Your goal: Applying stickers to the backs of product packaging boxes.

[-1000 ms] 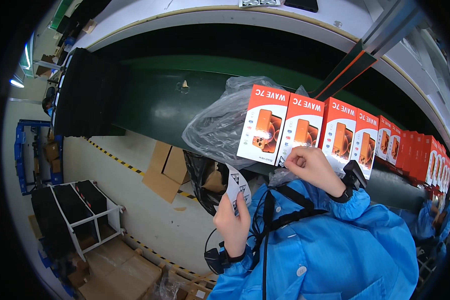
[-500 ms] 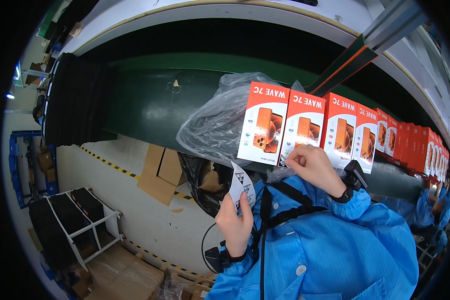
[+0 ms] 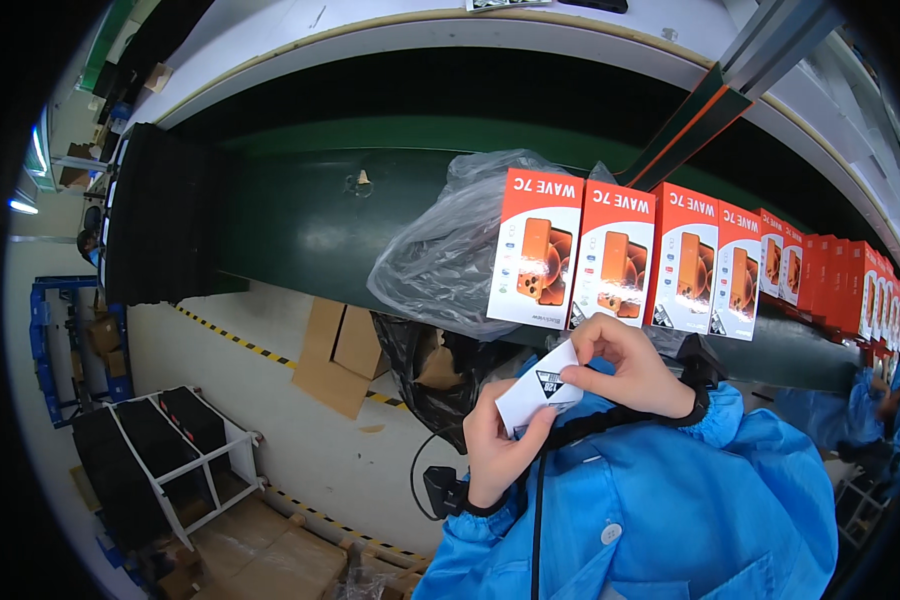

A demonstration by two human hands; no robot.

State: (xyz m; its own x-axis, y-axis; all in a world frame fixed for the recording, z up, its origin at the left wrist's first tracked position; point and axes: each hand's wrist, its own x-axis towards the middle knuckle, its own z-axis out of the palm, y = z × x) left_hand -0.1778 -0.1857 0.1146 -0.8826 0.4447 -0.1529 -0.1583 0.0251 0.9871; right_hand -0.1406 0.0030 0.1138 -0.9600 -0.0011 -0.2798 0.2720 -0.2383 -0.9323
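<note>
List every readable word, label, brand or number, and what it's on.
Red-and-white rectangular cardboard boxes: readable upside-down white titles on red; wording withheld.
White paper label sheet, held by the left hand and right hand: readable number on a black triangle; withheld.
Remaining small print, and boxes farther right: too small or blurred.

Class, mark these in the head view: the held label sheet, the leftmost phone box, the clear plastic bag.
Label sheet [image 3: 526, 398], head view: white part of its face.
Leftmost phone box [image 3: 534, 250], head view: middle of its printed face.
Clear plastic bag [image 3: 438, 255], head view: its crumpled middle.
</note>
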